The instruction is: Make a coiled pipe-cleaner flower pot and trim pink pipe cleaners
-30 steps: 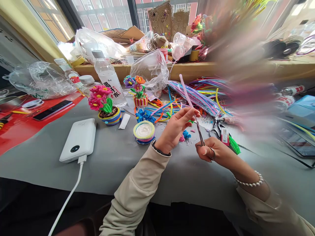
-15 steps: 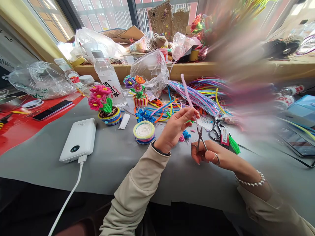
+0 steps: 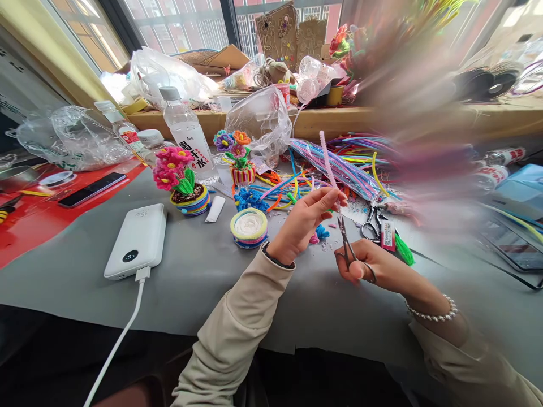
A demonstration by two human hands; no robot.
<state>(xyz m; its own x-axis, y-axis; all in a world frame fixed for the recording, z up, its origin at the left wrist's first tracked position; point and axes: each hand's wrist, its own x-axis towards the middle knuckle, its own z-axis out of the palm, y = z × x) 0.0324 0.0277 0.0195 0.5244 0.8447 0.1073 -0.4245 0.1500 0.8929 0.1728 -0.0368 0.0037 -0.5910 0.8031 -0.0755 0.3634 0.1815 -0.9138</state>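
My left hand [image 3: 303,223] pinches the lower end of a pale pink pipe cleaner [image 3: 327,161], which stands upright and leans slightly left above the grey table [image 3: 190,271]. My right hand [image 3: 369,268] grips small metal scissors [image 3: 345,237], fingers through the loops, blades pointing up at the base of the pipe cleaner just below my left fingertips. Both hands hover a little above the tabletop. Small pink and blue fluff bits [image 3: 318,233] lie under them.
A white power bank [image 3: 136,240] with a cable lies at the left. Pipe-cleaner flower pots [image 3: 183,181], a coiled round base [image 3: 249,227], water bottles [image 3: 186,135], loose coloured pipe cleaners [image 3: 339,164], a second pair of scissors [image 3: 373,221] and a phone [image 3: 91,189] crowd the far side.
The pipe cleaner has tilted and shifted slightly to the right. My right hand has moved the scissors up to its base, with the blades now closer together than half a second ago.
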